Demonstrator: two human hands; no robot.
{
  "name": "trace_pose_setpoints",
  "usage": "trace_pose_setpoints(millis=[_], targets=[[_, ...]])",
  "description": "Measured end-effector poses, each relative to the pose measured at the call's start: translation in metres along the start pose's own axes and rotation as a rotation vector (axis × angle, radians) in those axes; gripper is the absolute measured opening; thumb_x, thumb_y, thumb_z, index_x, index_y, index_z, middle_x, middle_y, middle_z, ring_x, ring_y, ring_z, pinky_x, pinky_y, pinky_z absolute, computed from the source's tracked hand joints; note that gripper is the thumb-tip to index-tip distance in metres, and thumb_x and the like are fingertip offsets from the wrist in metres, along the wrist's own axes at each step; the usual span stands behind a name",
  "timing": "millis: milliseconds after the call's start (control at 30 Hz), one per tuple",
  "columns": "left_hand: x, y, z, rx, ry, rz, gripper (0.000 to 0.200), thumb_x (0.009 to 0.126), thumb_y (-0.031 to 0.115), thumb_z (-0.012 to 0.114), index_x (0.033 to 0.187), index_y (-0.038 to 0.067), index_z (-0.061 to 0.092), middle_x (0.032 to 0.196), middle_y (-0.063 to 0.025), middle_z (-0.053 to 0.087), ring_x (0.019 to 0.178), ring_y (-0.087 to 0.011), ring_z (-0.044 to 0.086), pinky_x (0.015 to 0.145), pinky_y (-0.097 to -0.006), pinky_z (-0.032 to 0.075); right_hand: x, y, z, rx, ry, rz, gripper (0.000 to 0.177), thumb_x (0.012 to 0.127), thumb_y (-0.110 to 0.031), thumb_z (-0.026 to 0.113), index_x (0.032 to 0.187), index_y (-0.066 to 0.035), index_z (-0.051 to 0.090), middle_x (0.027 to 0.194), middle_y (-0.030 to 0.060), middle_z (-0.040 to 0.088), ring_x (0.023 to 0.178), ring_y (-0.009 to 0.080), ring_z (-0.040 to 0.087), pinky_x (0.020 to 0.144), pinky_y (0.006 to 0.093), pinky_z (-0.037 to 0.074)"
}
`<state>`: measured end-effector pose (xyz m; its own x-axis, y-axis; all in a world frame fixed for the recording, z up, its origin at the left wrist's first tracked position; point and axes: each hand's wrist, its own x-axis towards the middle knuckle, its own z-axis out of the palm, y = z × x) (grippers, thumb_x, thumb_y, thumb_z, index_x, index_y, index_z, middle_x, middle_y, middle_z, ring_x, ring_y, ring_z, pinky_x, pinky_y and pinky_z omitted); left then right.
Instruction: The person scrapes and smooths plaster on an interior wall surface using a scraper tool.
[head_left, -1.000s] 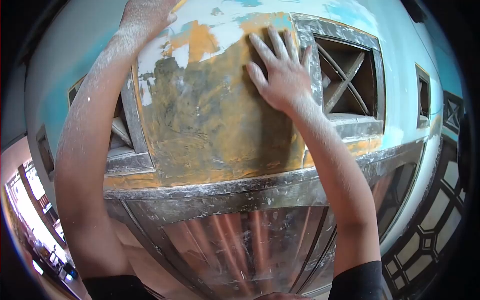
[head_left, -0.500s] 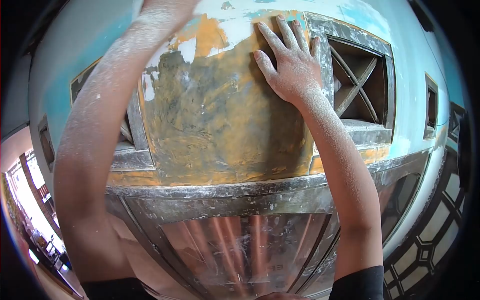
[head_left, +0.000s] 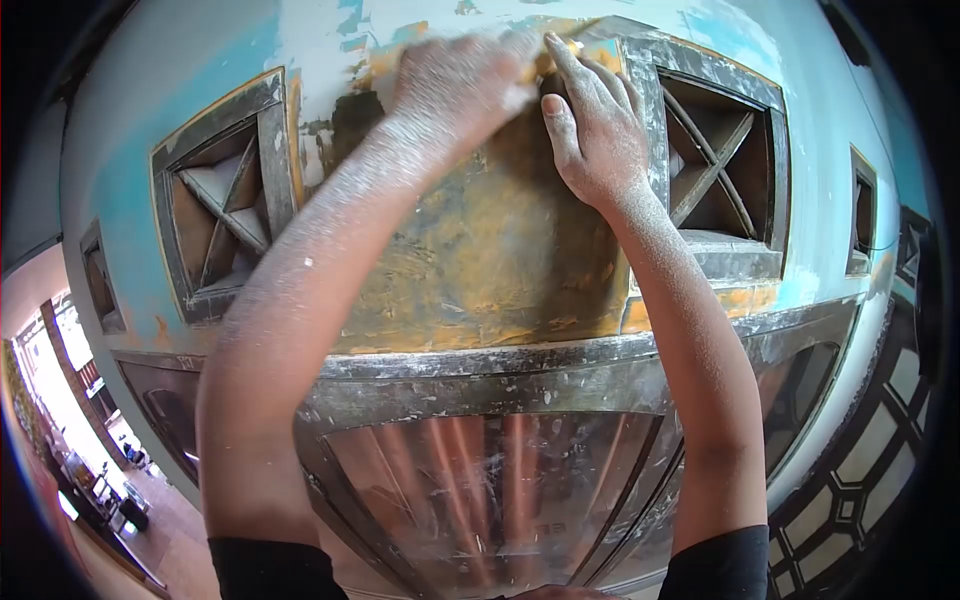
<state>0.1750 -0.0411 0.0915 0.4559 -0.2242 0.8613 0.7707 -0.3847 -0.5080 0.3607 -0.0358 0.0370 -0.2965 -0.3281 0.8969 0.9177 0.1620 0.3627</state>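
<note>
My left hand point(head_left: 455, 80), coated in white dust, is at the upper part of the wall panel point(head_left: 480, 260), whose surface is patchy ochre and dark grey. Motion smears it; its fingers look curled, and whatever they hold is hidden. Just right of it, my right hand point(head_left: 605, 130) rests against the panel's upper right edge, palm to the wall. Its fingers are stretched out and the thumb stands apart. White powder also covers both forearms. Bare white and turquoise paint point(head_left: 330, 50) shows above the panel.
Square openings with crossed bars flank the panel, one at the left point(head_left: 225, 205) and one at the right point(head_left: 720, 165). Below runs a worn dark wooden beam point(head_left: 480, 385) over glazed panes point(head_left: 490, 490). A bright doorway point(head_left: 75, 370) lies far left, a dark lattice point(head_left: 860, 480) far right.
My left hand has swept right and slightly down from the top left, uncovering the left opening. My right hand has stayed near its place, its fingers now closer together.
</note>
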Motion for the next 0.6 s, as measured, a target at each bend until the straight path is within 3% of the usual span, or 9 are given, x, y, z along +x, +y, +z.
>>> trace_pose_setpoints(millis=[67,200,300,367,400,433,500,533,600], targets=[[-0.007,0.012,0.013,-0.077,0.201,0.103,0.025,0.084,0.033,0.074,0.099,0.015,0.066,0.091,-0.0061,0.073,0.088,-0.0287,0.074,0.076,-0.0451,0.058,-0.002,0.003,-0.003,0.091,0.015,0.032,0.056,0.102,-0.031,0.054,0.155,-0.018,0.045,0.131,0.0155,0.063,0.128,0.0355,0.055,0.114,0.0522,0.037],[-0.019,0.033,0.023,-0.156,0.205,0.053,0.025,0.084,0.032,0.073,0.101,0.015,0.066,0.095,-0.0049,0.074,0.094,-0.0275,0.073,0.086,-0.0473,0.055,-0.005,0.005,-0.005,0.278,0.109,0.048,0.049,0.099,-0.020,0.055,0.147,-0.011,0.053,0.127,0.0201,0.063,0.118,0.0405,0.060,0.105,0.0488,0.045],[-0.022,0.029,0.026,-0.264,0.148,0.102,0.030,0.087,0.033,0.069,0.110,0.015,0.069,0.106,-0.0078,0.074,0.102,-0.0303,0.070,0.097,-0.0464,0.050,-0.005,-0.001,-0.008,0.384,0.120,0.096,0.041,0.096,-0.009,0.058,0.136,-0.008,0.058,0.122,0.0213,0.064,0.114,0.0417,0.062,0.102,0.0472,0.048],[-0.025,0.016,0.025,-0.214,-0.039,0.164,0.042,0.089,0.038,0.069,0.126,0.018,0.069,0.116,-0.0080,0.074,0.110,-0.0271,0.069,0.104,-0.0450,0.047,-0.007,0.006,-0.005,0.325,0.221,0.167,0.035,0.095,-0.003,0.059,0.129,-0.006,0.060,0.119,0.0225,0.064,0.112,0.0408,0.063,0.100,0.0444,0.049],[-0.025,0.004,0.027,-0.236,0.030,0.316,0.051,0.090,0.042,0.069,0.137,0.021,0.065,0.121,-0.0064,0.074,0.116,-0.0247,0.068,0.106,-0.0427,0.046,-0.008,0.014,0.001,0.347,0.279,0.271,0.032,0.095,0.001,0.058,0.126,-0.003,0.059,0.116,0.0216,0.064,0.110,0.0372,0.064,0.098,0.0435,0.050],[-0.023,-0.005,0.019,-0.203,-0.123,0.306,0.053,0.092,0.043,0.066,0.141,0.022,0.061,0.135,-0.0054,0.068,0.130,-0.0259,0.060,0.114,-0.0470,0.041,-0.010,0.027,0.007,0.403,0.344,0.338,0.034,0.097,0.000,0.055,0.131,-0.003,0.055,0.117,0.0209,0.065,0.105,0.0334,0.066,0.097,0.0433,0.050],[-0.027,-0.024,0.027,0.048,-0.034,0.214,0.057,0.097,0.048,0.060,0.150,0.029,0.052,0.157,-0.0035,0.050,0.147,-0.0274,0.043,0.123,-0.0546,0.029,-0.006,0.016,-0.013,0.416,0.318,0.548,0.036,0.100,-0.004,0.052,0.136,-0.003,0.049,0.115,0.0211,0.066,0.096,0.0319,0.068,0.093,0.0418,0.052],[-0.030,-0.034,0.036,0.040,-0.029,0.218,0.057,0.097,0.048,0.060,0.150,0.029,0.052,0.157,-0.0035,0.050,0.147,-0.0274,0.043,0.123,-0.0546,0.029,-0.006,0.017,-0.012,0.406,0.319,0.548,0.036,0.100,-0.004,0.052,0.136,-0.003,0.049,0.115,0.0211,0.066,0.096,0.0319,0.068,0.093,0.0418,0.052],[-0.036,-0.048,0.051,0.143,0.096,0.051,0.059,0.101,0.053,0.053,0.157,0.038,0.042,0.169,-0.0006,0.031,0.156,-0.0267,0.026,0.127,-0.0596,0.015,-0.004,0.022,-0.007,0.559,0.413,0.669,0.039,0.102,-0.008,0.049,0.140,-0.004,0.046,0.114,0.0222,0.067,0.089,0.0327,0.069,0.089,0.0399,0.053]])
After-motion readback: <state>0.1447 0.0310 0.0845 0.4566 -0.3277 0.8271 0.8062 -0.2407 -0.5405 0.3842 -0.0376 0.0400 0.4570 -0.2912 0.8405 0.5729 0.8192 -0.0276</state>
